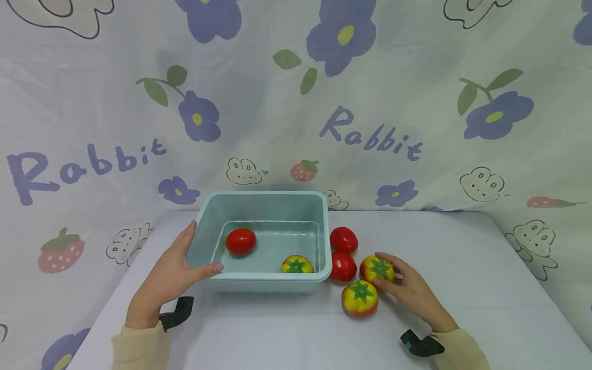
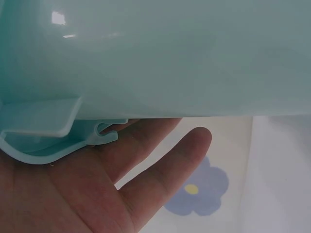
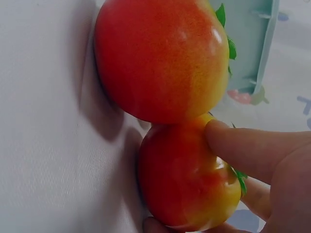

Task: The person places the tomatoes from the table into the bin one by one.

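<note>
A pale blue-green plastic bin (image 1: 259, 285) has a red tomato (image 1: 241, 242) and a red-yellow tomato with a green leafy top (image 1: 297, 264) inside. My left hand (image 1: 168, 272) holds the bin's left front corner, thumb over the rim and fingers along the outer side; in the left wrist view its palm lies beneath the bin's edge clip (image 2: 104, 136). Right of the bin, my right hand (image 1: 411, 290) pinches a red-yellow tomato (image 1: 376, 268) between thumb and fingers. That tomato touches another red-yellow tomato (image 3: 163, 58) in the right wrist view.
Two plain red tomatoes (image 1: 344, 240) lie against the bin's right side, near the held one. A white cloth (image 1: 462, 267) covers the table. Behind it hangs a curtain (image 1: 259, 92) printed with flowers and rabbits.
</note>
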Action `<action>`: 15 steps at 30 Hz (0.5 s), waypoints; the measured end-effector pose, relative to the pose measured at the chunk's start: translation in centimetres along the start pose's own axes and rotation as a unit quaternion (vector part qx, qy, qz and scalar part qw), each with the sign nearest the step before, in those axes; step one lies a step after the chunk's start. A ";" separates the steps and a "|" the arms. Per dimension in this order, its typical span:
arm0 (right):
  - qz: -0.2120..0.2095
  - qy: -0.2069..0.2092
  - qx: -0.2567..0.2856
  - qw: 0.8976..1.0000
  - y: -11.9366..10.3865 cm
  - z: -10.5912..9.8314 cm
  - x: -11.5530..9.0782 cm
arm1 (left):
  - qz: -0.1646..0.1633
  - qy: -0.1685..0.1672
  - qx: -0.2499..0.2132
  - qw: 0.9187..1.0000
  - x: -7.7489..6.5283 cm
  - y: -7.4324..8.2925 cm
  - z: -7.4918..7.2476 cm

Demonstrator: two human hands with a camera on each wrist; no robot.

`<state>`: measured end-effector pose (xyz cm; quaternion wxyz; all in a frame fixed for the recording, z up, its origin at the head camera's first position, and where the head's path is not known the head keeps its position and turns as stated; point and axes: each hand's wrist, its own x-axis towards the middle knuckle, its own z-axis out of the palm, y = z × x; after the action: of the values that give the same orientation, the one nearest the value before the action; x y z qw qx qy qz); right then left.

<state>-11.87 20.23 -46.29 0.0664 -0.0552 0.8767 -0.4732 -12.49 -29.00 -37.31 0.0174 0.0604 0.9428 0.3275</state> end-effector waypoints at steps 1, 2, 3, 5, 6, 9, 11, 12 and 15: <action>0.005 0.001 -0.003 1.000 0.0 0.0 0.0 | 0.000 0.000 0.001 1.000 0.0 0.0 0.0; 0.009 0.002 -0.006 1.000 -0.1 0.0 0.0 | 0.000 0.000 0.001 1.000 0.0 0.0 0.0; 0.014 0.003 -0.009 1.000 -0.1 0.0 0.0 | 0.000 0.000 0.002 1.000 0.0 -0.1 0.0; 0.022 0.005 -0.015 1.000 -0.1 0.0 0.0 | 0.000 0.000 0.004 1.000 0.0 -0.1 0.0; 0.023 0.005 -0.018 1.000 -0.1 0.0 0.1 | 0.000 0.000 0.004 1.000 0.0 -0.1 0.0; 0.027 0.013 -0.027 0.999 -0.1 0.0 0.1 | 0.000 0.000 0.003 1.000 0.0 -0.1 0.0; 0.024 0.021 -0.028 0.999 0.0 0.0 0.2 | 0.001 0.001 0.003 1.000 0.0 -0.1 0.0; 0.022 0.027 -0.028 0.999 0.0 -0.1 0.2 | 0.001 0.001 0.003 1.000 0.0 -0.1 0.0; 0.014 0.046 -0.027 0.998 -0.1 -0.2 0.2 | 0.004 0.002 0.004 1.000 0.0 -0.1 0.0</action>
<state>-12.05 20.33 -46.12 0.0314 -0.0231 0.8920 -0.4503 -12.48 -29.06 -37.38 0.0144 0.0634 0.9438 0.3241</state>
